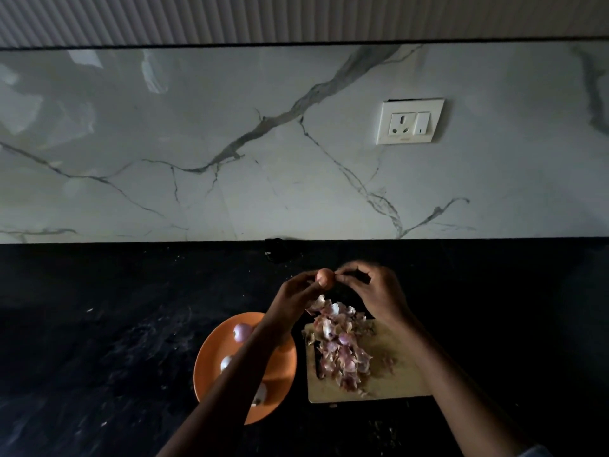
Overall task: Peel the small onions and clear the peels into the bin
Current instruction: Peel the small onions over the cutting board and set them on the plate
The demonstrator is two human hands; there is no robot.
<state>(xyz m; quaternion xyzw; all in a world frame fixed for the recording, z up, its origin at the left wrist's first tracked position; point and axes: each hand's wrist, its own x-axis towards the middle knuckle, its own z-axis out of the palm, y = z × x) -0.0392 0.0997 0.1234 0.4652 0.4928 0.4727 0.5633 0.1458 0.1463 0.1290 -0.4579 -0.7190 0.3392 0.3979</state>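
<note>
Orange-brown small onion (325, 278) sits pinched in your left hand (295, 300), right hand (374, 290) nipping its tip, above the peels (339, 347) heaped on the cutting board's (392, 387) left edge; black counter (99, 324) stays open leftward.

Left hand (294, 293) holds onion (325, 278); right hand (371, 289) pinches its tip above peels (339, 347).

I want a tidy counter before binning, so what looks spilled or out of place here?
The onion peels are heaped on the wooden cutting board, and some spill past its far edge onto the black countertop. A few scraps also lie off its near edge. Nothing looks damaged.
</note>
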